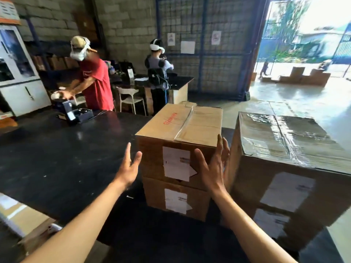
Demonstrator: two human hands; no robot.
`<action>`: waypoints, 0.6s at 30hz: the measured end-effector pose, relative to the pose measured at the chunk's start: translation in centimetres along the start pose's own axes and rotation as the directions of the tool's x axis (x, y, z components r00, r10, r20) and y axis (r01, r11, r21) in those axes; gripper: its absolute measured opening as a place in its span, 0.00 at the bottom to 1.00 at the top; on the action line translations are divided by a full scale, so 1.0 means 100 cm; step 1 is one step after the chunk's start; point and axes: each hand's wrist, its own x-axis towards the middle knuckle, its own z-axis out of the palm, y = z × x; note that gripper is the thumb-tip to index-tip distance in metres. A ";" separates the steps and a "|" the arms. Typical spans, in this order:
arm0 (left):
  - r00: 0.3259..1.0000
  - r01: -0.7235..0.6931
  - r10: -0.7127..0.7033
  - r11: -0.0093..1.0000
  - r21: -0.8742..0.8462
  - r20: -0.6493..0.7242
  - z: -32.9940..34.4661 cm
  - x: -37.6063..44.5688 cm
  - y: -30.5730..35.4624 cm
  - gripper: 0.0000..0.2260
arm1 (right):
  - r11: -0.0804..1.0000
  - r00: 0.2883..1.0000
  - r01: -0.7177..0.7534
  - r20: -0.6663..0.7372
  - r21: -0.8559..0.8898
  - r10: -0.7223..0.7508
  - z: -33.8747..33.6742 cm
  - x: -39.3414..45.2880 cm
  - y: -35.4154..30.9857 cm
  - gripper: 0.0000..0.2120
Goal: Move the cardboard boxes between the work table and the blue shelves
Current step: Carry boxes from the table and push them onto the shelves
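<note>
The top box (178, 141) sits squarely on a second box (176, 198) at the near right part of the black table (57, 158), its taped seam running away from the viewer, so its long axis seems to run near to far. A white label faces the person on its near side.

Both hands are open, fingers straight, holding nothing. The left hand (129, 168) hovers just off the box's near left edge, apart from the cardboard, palm turned inward. The right hand (214, 168) is at the near right corner, its fingers reaching into the narrow gap between this stack and the big box (288, 168) just beside it on the right; whether they touch the cardboard I cannot tell. The box lies straight ahead between the two palms, with the right hand nearer to it. The grip will probably be a squeeze on the left and right sides, and the tight gap on the right is the awkward part.

Farther off, a person in red (95, 82) works at the far edge of the table, and another person (157, 73) stands at a far desk.
</note>
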 end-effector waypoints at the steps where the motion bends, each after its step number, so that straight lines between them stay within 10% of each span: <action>1: 0.999 0.028 -0.028 0.999 -0.020 -0.015 0.004 0.010 -0.005 0.38 | 1.000 1.000 -0.018 0.013 0.026 0.017 0.000 0.005 0.007 0.44; 9: 0.993 0.046 -0.068 0.978 -0.203 -0.099 0.024 0.060 -0.021 0.30 | 0.961 0.989 -0.140 0.079 0.237 0.125 0.006 0.019 0.052 0.37; 18: 0.966 -0.107 0.053 0.973 -0.205 -0.251 0.022 0.069 -0.016 0.31 | 0.948 0.995 -0.087 0.067 0.307 0.070 0.018 0.043 0.055 0.54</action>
